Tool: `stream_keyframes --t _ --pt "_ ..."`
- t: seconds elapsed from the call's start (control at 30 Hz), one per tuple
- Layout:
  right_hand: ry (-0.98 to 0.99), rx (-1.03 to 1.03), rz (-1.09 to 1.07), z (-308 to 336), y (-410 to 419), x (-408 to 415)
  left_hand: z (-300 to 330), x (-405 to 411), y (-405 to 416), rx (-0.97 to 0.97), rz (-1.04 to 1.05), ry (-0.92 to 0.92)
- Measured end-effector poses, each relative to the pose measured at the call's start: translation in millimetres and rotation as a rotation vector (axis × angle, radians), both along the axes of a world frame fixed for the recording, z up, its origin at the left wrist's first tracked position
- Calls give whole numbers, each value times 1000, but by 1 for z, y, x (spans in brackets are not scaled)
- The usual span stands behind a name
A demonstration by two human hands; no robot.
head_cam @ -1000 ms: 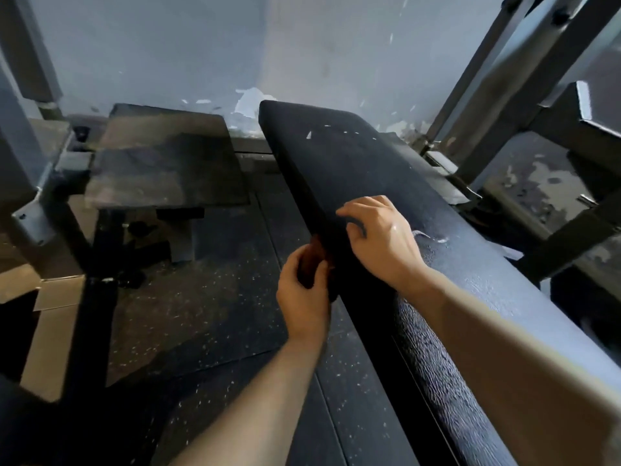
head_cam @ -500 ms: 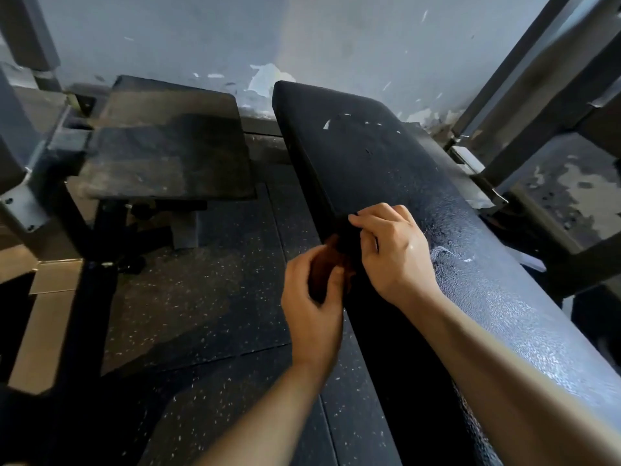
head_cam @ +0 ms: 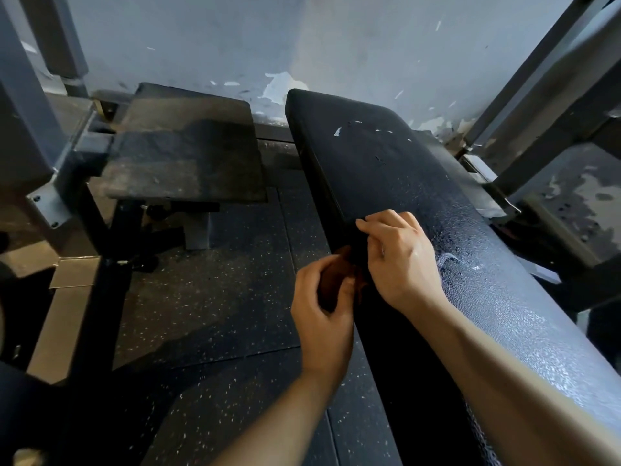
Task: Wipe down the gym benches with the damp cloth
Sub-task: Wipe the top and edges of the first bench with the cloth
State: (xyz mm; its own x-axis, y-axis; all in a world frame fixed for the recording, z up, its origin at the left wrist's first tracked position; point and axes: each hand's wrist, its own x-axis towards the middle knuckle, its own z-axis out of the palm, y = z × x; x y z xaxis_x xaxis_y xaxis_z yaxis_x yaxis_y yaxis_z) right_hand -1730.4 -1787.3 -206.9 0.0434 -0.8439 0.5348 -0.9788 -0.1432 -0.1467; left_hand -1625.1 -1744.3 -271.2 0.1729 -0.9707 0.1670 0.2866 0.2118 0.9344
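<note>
A long black padded bench (head_cam: 386, 163) runs from the back wall toward me on the right; its near part glistens wet. At its left edge both hands hold a dark brownish cloth (head_cam: 336, 280). My left hand (head_cam: 322, 317) grips the bunched lower part of the cloth beside the bench's side. My right hand (head_cam: 400, 257) rests on the pad's edge and pinches the cloth's upper part between fingers and thumb. Most of the cloth is hidden between my hands.
A second, worn dark pad (head_cam: 188, 153) on a metal frame stands to the left. Grey steel uprights (head_cam: 551, 79) rise at the right, another post (head_cam: 20, 95) at the far left. Speckled rubber flooring (head_cam: 218, 280) lies between the benches. A peeling wall (head_cam: 268, 45) closes the back.
Both hands stay together at the bench's left edge, shifting slightly as they work the cloth. The view has moved a little, bringing the bench's far end into fuller sight.
</note>
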Motion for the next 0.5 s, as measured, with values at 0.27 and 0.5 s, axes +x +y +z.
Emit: stream_keyframes --t 0.27,0.5 --pt "-5 62 -30 6 0 -1 3 12 -61 271 85 224" --pt "-49 262 -77 31 -45 -4 1 8 -36 42 -29 -104"
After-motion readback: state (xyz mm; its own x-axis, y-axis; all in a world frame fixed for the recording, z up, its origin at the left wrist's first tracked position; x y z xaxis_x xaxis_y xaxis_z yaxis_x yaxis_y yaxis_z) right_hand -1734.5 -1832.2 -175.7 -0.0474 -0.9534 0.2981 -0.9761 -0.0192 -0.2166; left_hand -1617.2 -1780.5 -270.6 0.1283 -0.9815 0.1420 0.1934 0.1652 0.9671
